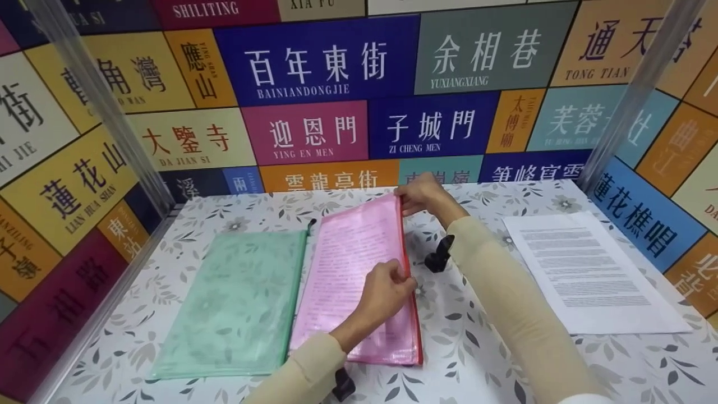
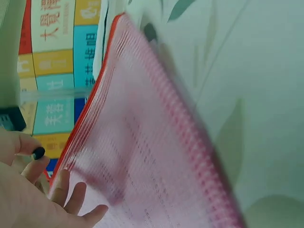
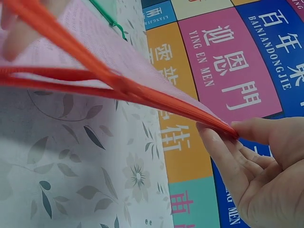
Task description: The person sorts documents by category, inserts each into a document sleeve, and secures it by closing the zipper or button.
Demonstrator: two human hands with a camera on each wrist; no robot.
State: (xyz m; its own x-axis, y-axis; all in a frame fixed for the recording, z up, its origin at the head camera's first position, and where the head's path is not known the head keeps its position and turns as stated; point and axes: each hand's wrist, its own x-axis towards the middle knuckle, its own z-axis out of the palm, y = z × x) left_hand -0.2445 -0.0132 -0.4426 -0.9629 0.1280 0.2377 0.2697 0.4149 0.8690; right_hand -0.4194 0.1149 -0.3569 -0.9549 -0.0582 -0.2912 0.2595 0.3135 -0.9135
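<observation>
A pink mesh zipper folder [image 1: 348,247] with a red zipper edge lies in the middle of the table, its zipper side raised. Printed text shows through its cover. My right hand [image 1: 423,193] pinches the far end of that edge between thumb and fingers. Partway down the same edge, my left hand [image 1: 387,289] pinches at the zipper. In the left wrist view a small black piece [image 2: 38,153] sits between its thumb and index finger, the other fingers spread over the mesh. The right wrist view shows two red zipper bands [image 3: 109,85], apart at left and meeting toward the right hand.
To the left lies a green zipper folder [image 1: 241,303], close beside the pink one. Printed sheets of paper [image 1: 589,275] lie at the right, beyond my right forearm. Behind the table rises a wall of coloured signs [image 1: 314,62], with clear posts [image 1: 112,123] at the corners.
</observation>
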